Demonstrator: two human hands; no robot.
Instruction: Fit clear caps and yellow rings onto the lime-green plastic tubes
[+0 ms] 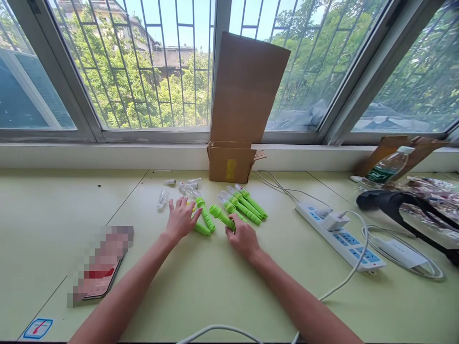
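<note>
Several green plastic flashlight-like tubes lie on the pale green table. My left hand (181,219) rests palm down with fingers spread over two uncapped green tubes (205,217). My right hand (243,235) is closed around the end of another green tube (221,216) that lies angled up to the left. To the right, a row of green tubes with clear caps (245,204) lies side by side. Several loose clear caps (187,187) sit behind my left hand.
A small open cardboard box (231,161) stands by the window sill, its tall flap up. A white power strip (340,236) with plugged adapter and cables lies right. A phone (100,272) lies left. A water bottle (385,168) and a black object (398,203) are far right.
</note>
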